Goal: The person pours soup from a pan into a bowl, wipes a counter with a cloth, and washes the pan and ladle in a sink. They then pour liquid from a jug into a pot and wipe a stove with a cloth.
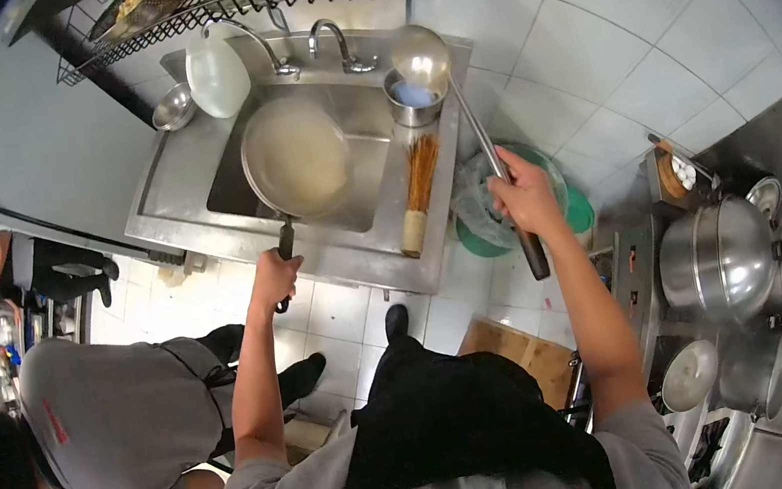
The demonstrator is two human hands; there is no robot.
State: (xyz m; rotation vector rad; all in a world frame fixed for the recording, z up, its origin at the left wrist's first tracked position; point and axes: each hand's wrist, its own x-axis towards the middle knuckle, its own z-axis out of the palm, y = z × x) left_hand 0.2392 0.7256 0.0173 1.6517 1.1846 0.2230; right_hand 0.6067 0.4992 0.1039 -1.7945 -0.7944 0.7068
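My left hand [275, 279] is closed around the dark handle of a wok [296, 152], which is over the steel sink [374, 161]. Cloudy, pale liquid shows inside the wok. In my closed right hand [525, 191] is the long handle of a ladle [420, 50]. The ladle's round bowl is raised above a metal pot [414, 113] at the sink's back right corner; something bluish shows in that pot. Along the right ledge lies a bamboo wok brush [420, 184] with a pale grip. Two curved faucets [336, 45] rise behind the basin.
A green bin [481, 236] lined with clear plastic stands right of the sink. Left of the basin are a whitish container [218, 78] and a small metal bowl [174, 107]. A co-worker [123, 416] is close on my left. Large steel cookware [717, 261] sits at right.
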